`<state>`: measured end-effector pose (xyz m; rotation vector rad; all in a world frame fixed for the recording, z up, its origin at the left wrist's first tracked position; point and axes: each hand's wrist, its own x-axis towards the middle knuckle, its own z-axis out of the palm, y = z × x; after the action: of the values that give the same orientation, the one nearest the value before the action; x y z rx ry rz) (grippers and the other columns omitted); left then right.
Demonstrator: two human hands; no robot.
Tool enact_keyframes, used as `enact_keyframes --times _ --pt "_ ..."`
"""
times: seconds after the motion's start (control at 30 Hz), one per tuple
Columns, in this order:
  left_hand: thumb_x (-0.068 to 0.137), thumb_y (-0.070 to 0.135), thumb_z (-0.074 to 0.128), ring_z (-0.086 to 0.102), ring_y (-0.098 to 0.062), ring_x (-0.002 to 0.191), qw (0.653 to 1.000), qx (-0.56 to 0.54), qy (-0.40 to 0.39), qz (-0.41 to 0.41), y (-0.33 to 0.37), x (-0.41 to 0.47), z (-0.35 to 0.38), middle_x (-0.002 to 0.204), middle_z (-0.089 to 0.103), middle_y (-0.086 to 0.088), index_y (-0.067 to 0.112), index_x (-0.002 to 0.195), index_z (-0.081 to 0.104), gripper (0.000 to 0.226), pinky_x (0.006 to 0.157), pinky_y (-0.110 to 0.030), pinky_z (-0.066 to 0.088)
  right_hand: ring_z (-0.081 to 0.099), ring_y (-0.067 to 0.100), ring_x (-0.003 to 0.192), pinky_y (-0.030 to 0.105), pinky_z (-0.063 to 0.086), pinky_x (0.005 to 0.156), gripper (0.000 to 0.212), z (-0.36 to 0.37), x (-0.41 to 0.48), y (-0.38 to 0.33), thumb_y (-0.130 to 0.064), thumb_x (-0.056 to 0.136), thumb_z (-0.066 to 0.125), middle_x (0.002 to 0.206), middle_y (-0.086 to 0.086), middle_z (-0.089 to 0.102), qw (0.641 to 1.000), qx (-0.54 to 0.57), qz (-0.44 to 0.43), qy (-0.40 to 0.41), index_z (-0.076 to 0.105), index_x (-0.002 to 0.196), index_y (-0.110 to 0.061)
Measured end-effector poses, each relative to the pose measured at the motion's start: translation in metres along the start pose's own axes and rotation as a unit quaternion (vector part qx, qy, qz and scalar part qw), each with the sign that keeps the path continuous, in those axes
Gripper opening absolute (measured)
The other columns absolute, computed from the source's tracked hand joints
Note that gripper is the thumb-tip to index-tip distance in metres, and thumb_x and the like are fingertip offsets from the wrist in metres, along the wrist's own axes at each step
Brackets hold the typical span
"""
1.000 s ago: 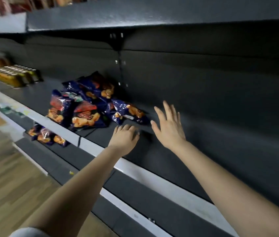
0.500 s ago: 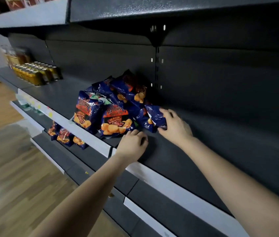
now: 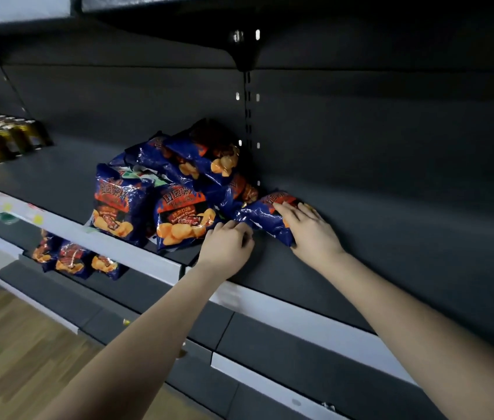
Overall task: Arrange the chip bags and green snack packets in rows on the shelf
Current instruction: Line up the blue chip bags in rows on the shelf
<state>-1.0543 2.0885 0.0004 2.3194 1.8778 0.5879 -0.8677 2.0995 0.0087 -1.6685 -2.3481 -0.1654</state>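
Head view: one blue foil chip bag [image 3: 262, 216] printed with orange crisps, flat on the dark grey metal shelf [image 3: 391, 262], toward its back edge and just right of the heap. Lies under the right hand [image 3: 311, 234], palm down, fingers spread and nearly straight across the top face, thumb hidden, with no curl round the bag to be seen. Left hand [image 3: 226, 247] just beside, nearer the front edge, knuckles up and fingers curled under. Meets or nearly meets the bag's left end and the bottom corner of a front bag; cannot tell whether anything is pinched.

Heap of matching blue chip bags [image 3: 179, 177] to the left, tumbled against the back wall, two propped near the front edge and the rest slumped behind. Sliver of green-and-white wrapper [image 3: 136, 174] between them, possibly a green snack packet, but too little on show to say.

Looks like an early step: parting one bag from the heap to start a row, with none laid out yet. Next move calls for setting it square to the front edge on the bare stretch right of the heap, with room left alongside. Slick, air-filled foil, likely to slide or tip, so probably needs a firmer two-handed hold.

Beyond: white price strip [image 3: 300, 321] along the front edge, three more blue bags [image 3: 73, 260] on the shelf below, gold-topped cans [image 3: 0, 137] at the far left end.
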Motion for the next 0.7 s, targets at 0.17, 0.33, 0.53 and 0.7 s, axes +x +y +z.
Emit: enact_keyframes --times 0.17,0.33,0.53,0.7 --pt "0.092 0.025 0.046 0.052 -0.028 0.108 0.998 -0.047 0.003 0.030 0.030 0.009 0.002 0.113 0.060 -0.004 0.019 0.113 0.060 0.025 0.089 -0.036 0.041 0.020 0.020 0.145 0.033 0.012 0.117 0.080 -0.019 -0.036 0.038 -0.019 0.090 0.059 0.158 -0.006 0.019 0.998 -0.047 0.043 -0.002 0.010 0.152 -0.028" --pt "0.092 0.023 0.047 0.052 -0.028 0.111 0.992 -0.086 -0.033 0.088 0.087 0.025 0.021 0.116 0.061 -0.003 0.020 0.112 0.061 0.025 0.093 -0.035 0.041 0.027 0.027 0.143 0.048 0.015 0.116 0.084 -0.047 -0.092 0.080 -0.016 0.082 0.069 0.157 0.002 0.025 0.987 -0.123 0.101 -0.009 0.022 0.151 -0.022" --pt "0.093 0.024 0.043 0.051 -0.024 0.112 0.968 -0.106 -0.087 0.209 0.189 0.024 0.055 0.120 0.059 0.000 0.024 0.116 0.059 0.028 0.095 -0.033 0.038 0.058 0.038 0.116 0.059 0.041 0.095 0.096 -0.073 -0.176 0.141 -0.013 0.040 0.093 0.132 0.013 0.058 0.951 -0.207 0.225 0.040 0.057 0.129 -0.010" --pt "0.094 0.025 0.041 0.049 -0.023 0.115 0.941 -0.128 -0.120 0.288 0.263 0.008 0.076 0.122 0.058 0.001 0.025 0.117 0.058 0.029 0.098 -0.034 0.035 0.029 0.038 0.139 0.057 0.020 0.112 0.088 -0.099 -0.248 0.173 -0.019 0.074 0.077 0.153 0.010 0.032 0.903 -0.213 0.374 0.007 0.031 0.148 -0.016"
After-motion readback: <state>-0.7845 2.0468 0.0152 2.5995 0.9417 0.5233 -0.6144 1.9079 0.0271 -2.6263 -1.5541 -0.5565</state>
